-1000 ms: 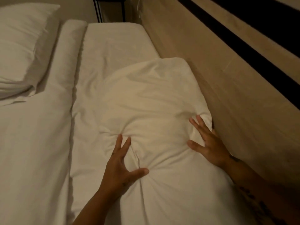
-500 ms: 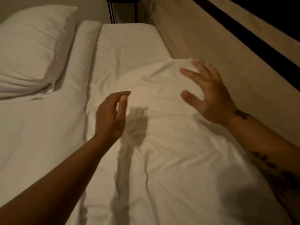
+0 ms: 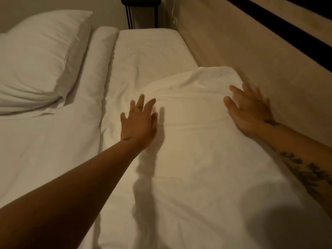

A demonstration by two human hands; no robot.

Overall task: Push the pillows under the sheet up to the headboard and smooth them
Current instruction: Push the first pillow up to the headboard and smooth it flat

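Observation:
A pillow hidden under the white sheet (image 3: 188, 108) makes a raised hump against the beige headboard (image 3: 251, 56) on the right. My left hand (image 3: 139, 121) lies flat on the hump's left slope, fingers spread, holding nothing. My right hand (image 3: 249, 108) rests palm down with fingers apart on the hump's right side, close to the headboard, slightly blurred. The sheet between my hands is fairly smooth, with a few soft folds near the hump's far edge.
A bare white pillow (image 3: 37, 58) lies on the neighbouring mattress at the left. A seam (image 3: 106, 83) runs between the two mattresses. A dark metal stand (image 3: 142, 13) is beyond the far end of the bed.
Both hands left the bunched near part of the hump, lifted, moved further along it, and now lie flat on it. The creases near my hands have flattened.

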